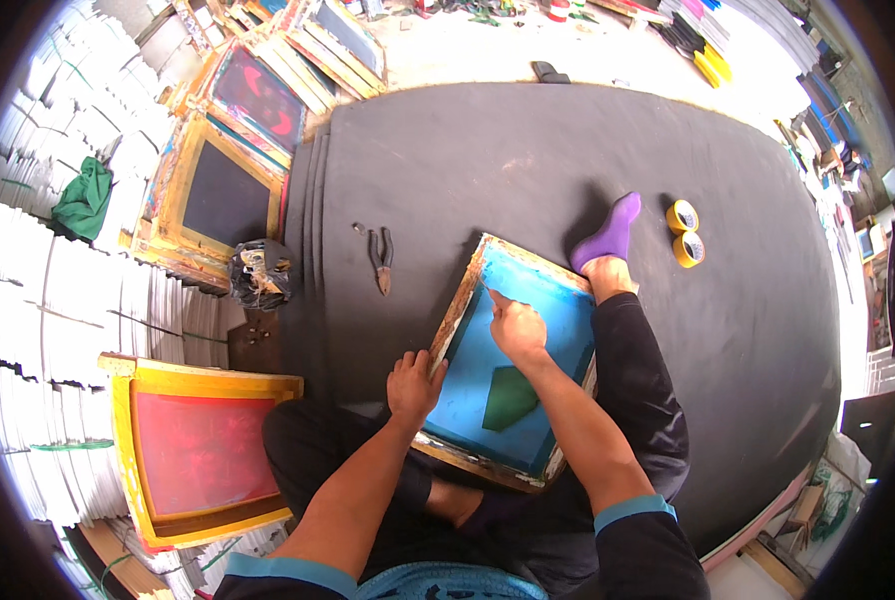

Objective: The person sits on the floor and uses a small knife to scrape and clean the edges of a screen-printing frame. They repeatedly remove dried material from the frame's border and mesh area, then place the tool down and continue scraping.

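A wooden-framed printing screen (454, 318) with blue mesh lies tilted across my lap and the dark mat. My left hand (414, 388) is closed over its left rail, with the fingertips on the wood. My right hand (517, 325) is above the mesh, its index finger stretched to the upper left corner and the other fingers curled. Nothing shows in that hand; whether the fingertip presses on the mesh is hard to tell. A dark green patch (510, 399) shows on the lower part of the mesh. My foot in a purple sock (612, 232) is beside the screen's upper right corner.
Pliers (380, 262) lie on the dark mat (447, 150) left of the screen. Two yellow tape rolls (685, 233) sit beyond my foot. A yellow-framed screen (122, 440) with red mesh leans at left, near stacked white paper (27, 290). More framed screens (222, 195) stand at far left.
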Tool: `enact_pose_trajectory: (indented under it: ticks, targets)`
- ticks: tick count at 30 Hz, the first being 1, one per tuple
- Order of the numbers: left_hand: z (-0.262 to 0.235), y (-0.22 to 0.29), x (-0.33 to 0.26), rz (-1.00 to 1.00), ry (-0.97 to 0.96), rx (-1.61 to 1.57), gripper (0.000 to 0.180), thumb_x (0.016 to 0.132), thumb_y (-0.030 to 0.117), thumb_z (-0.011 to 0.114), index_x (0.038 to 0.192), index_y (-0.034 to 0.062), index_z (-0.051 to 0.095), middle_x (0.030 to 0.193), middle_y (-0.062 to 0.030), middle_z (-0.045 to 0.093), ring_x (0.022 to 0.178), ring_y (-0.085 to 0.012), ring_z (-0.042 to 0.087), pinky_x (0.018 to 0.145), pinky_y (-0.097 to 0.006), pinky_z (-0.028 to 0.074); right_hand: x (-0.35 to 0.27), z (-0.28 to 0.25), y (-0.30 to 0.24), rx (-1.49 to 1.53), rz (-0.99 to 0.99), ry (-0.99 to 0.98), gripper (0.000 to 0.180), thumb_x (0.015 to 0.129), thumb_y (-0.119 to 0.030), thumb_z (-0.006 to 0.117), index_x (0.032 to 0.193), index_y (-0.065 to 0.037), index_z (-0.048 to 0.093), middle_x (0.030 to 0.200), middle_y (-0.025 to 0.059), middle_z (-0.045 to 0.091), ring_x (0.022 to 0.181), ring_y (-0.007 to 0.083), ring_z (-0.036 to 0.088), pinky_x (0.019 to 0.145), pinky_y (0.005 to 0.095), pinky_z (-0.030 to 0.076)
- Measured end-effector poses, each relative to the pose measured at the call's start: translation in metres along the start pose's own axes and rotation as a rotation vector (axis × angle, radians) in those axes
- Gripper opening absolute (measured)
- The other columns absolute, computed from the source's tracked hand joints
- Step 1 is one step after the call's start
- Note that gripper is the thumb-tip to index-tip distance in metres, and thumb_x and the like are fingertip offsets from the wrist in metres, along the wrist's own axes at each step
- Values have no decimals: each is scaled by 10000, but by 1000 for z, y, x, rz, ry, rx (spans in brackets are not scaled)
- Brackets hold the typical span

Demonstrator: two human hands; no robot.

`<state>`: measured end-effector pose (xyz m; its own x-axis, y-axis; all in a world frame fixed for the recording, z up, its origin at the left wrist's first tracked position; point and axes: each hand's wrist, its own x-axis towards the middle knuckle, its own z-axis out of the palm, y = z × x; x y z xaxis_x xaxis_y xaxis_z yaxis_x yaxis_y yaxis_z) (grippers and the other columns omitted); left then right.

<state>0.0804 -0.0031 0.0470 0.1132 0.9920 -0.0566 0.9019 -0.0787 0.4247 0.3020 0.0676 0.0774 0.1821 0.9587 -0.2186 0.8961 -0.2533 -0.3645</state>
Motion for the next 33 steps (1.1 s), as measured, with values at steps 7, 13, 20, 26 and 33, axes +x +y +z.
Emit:
enact_pose_trajectory:
  ticks: [7,13,20,26,33]
  targets:
    - [1,3,0,36,30,-7,373,949,396,699,1046,41,636,988,-181,634,935,-401,658,781,-523,532,1,16,23,280,34,38,343,1000,-255,577,1319,-284,699,1067,195,752,994,410,723,895,510,577]
    - [-1,5,3,16,19,11,380,962,433,668,1035,61,639,1018,-156,631,974,-375,645,808,-511,525,12,22,38,485,-13,27,331,991,-277,606,1308,-281,705,1072,198,750,1016,414,718,919,519,566]
    - [-2,-3,-2,-5,46,8,375,963,442,664,1015,71,635,991,-147,629,958,-373,644,802,-508,523,2,0,15,-53,-83,19,312,984,-265,652,1271,-180,741,1051,183,766,962,347,753,840,433,582]
    - [2,-1,1,18,47,-2,377,956,444,674,979,72,620,977,-145,621,950,-370,639,793,-514,518,23,3,39,1169,410,-392,405,1015,-306,633,1392,-161,661,797,34,612,665,171,593,634,330,518]
    - [-4,1,1,9,14,-41,392,929,416,716,1045,47,651,992,-181,638,951,-400,655,809,-517,532,-15,21,19,285,-56,100,355,999,-277,596,1342,-291,686,943,247,732,863,404,741,789,532,588]
